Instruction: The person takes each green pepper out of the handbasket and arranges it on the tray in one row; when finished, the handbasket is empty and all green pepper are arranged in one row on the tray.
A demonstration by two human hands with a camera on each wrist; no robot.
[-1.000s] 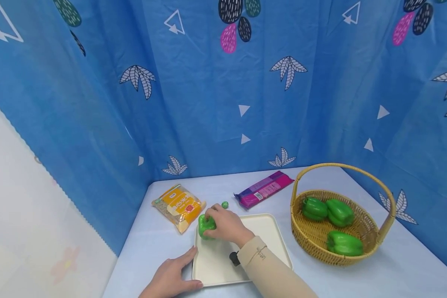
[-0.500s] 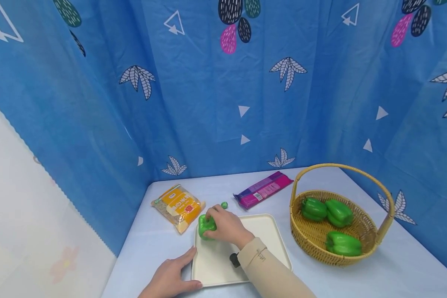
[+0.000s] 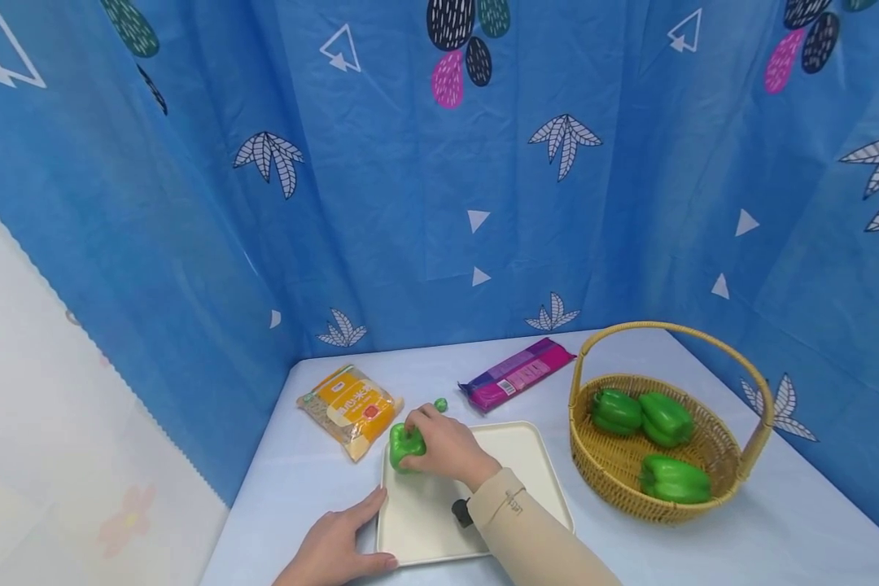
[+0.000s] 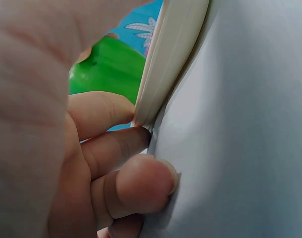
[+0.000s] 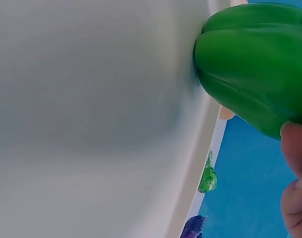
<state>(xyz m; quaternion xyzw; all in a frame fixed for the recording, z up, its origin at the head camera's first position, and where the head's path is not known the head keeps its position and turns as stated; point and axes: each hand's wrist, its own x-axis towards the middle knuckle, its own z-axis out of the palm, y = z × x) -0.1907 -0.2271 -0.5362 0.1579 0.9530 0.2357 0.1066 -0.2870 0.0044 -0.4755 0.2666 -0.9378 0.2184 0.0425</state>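
In the head view my right hand (image 3: pixel 443 442) grips a green bell pepper (image 3: pixel 403 449) from above at the far left corner of a cream tray (image 3: pixel 513 456). The right wrist view shows that pepper (image 5: pixel 255 64) with its lower end right at the tray floor beside the rim, fingertips (image 5: pixel 295 144) on its side. My left hand (image 3: pixel 337 541) rests along the tray's left edge, index finger on the side and thumb at the near left corner. From the left wrist, fingertips (image 4: pixel 121 111) touch the tray's outer wall (image 4: pixel 171 54).
A wicker basket (image 3: pixel 615 496) with a tall handle stands right of the tray, holding 3 green bell peppers. Behind the tray lie an orange-labelled food bag (image 3: pixel 352 409), a small green wrapped piece (image 3: pixel 440 404) and a purple-pink packet (image 3: pixel 518 374). A blue curtain (image 3: pixel 410 203) hangs behind the table.
The whole head view has shifted very slightly. Both hands, the bell pepper and the tray keep their places.
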